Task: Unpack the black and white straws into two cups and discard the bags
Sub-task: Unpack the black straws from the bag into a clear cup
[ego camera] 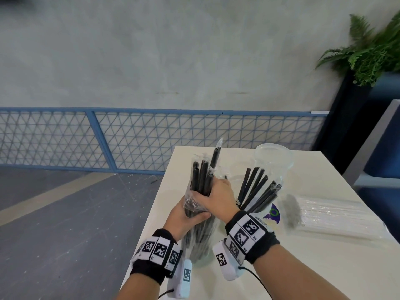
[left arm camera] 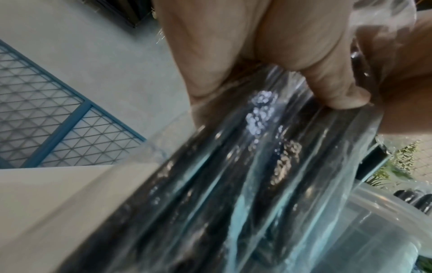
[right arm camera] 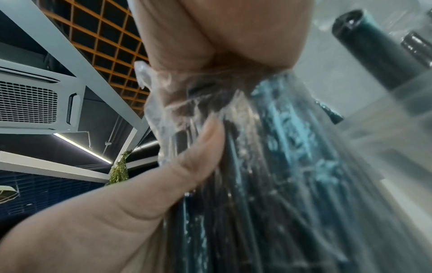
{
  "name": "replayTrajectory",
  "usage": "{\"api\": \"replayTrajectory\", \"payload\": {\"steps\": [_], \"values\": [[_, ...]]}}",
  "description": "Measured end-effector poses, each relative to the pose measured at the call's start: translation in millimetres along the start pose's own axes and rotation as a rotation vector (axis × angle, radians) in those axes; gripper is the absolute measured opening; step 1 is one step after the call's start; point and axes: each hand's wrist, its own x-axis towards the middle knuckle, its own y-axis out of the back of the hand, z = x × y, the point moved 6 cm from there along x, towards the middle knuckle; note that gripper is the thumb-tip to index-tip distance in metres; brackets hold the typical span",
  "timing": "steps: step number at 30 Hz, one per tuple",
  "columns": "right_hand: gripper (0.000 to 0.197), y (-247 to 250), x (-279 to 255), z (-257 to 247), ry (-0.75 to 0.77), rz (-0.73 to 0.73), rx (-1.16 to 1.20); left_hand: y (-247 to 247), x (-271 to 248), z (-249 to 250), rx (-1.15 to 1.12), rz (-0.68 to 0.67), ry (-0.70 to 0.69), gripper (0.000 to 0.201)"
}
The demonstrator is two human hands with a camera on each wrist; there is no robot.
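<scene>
Grey concrete wall (ego camera: 151,50) behind, blue mesh railing (ego camera: 129,137) below it, potted fern (ego camera: 372,50) at far right. White worktop (ego camera: 281,267) in foreground carrying all task items.

Left hand (ego camera: 184,215): grip curled round lower part of clear bag (ego camera: 200,241) of black straws (ego camera: 202,178), thumb pressed against plastic. Confirmed in left wrist view: fingers (left arm camera: 327,86) wrapped on bag (left arm camera: 233,184).

Right hand (ego camera: 216,198): grip closed round bunch of black straws at bag mouth, just above left hand, the two hands touching. Right wrist view: thumb (right arm camera: 198,147) pressed on crumpled plastic (right arm camera: 163,114) and straws (right arm camera: 268,147). Bag held roughly upright, bottom at or near worktop; contact not discernible.

Progress, judged from layout:
- Clear cup (ego camera: 272,182) standing just right of hands, already holding a fan of black straws (ego camera: 257,191); appears partly filled.
- Many black straws still in bag, so black transfer not finished.
- Pack of white straws (ego camera: 337,213) flat on worktop at right, seemingly unopened.
- Second cup not clearly identified; possibly stacked with or behind first, cannot tell.
- No bin in view; no bag discarded yet as far as visible.

Estimate: under halfway. Remaining: rest of black straws, all white straws, both bags.
</scene>
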Motion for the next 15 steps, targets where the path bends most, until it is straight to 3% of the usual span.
{"api": "replayTrajectory", "payload": {"steps": [4, 9, 15], "values": [[0.043, -5.2, 3.8, 12.6, -0.091, 0.075, 0.244, -1.8, -2.0, -2.3, 0.030, -0.015, 0.023, 0.038], [0.021, 8.1, 11.9, 8.7, -0.145, 0.121, 0.511, 0.2, -10.2, 7.5, 0.061, 0.047, 0.019, 0.021], [0.020, 27.4, 25.6, 6.1, -0.142, 0.212, 0.657, 2.7, -5.7, -2.4, 0.040, 0.036, 0.050, 0.017]]}}
